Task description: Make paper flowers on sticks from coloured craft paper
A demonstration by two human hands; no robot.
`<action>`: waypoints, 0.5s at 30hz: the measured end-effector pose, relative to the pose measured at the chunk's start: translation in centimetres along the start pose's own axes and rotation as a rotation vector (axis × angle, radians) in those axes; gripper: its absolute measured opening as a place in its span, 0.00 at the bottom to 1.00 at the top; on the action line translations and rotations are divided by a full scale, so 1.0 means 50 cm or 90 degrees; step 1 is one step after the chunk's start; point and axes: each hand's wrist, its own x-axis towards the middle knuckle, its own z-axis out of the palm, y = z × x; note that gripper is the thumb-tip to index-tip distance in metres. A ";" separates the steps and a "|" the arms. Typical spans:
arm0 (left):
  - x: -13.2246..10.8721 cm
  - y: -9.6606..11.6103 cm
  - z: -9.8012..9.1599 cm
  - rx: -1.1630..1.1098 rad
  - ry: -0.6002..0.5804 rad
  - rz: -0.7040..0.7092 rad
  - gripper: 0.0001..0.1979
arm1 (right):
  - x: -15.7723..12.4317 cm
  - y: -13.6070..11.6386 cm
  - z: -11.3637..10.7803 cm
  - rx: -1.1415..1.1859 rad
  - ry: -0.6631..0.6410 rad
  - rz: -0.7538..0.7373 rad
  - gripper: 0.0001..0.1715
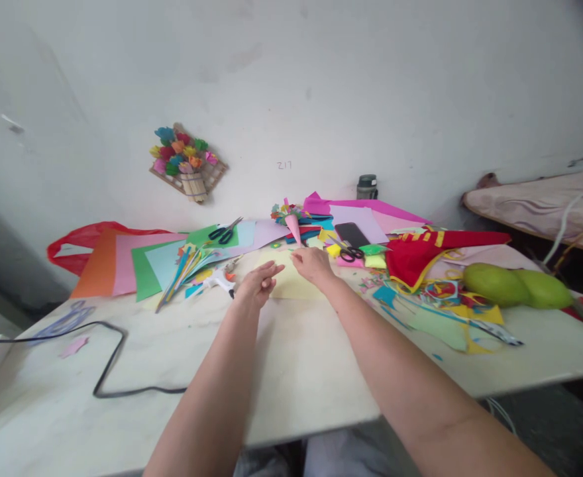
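My left hand is over the left edge of a pale yellow sheet of paper, its fingers stretched loosely to the right. Facing it, my right hand is closed in a pinch above the same sheet. Whatever the right fingertips hold is too small to make out. Just behind the right hand is a pink paper cone topped with colourful paper flowers; I cannot tell whether the hand touches its tip. A white glue gun lies left of my left hand.
Coloured paper sheets, paper strips and dark scissors are on the left. To the right are more scissors, a phone, red fabric, scraps and green fruits. A black cable crosses the front left.
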 end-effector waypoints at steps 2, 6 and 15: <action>0.005 -0.001 -0.006 -0.002 0.005 0.012 0.09 | 0.004 0.002 0.002 0.069 0.007 0.017 0.15; 0.011 -0.001 -0.019 0.029 0.037 0.050 0.06 | 0.010 0.005 0.002 0.286 -0.066 0.056 0.14; 0.023 0.008 -0.027 0.287 0.064 0.136 0.09 | 0.001 0.005 -0.014 0.558 -0.498 -0.054 0.03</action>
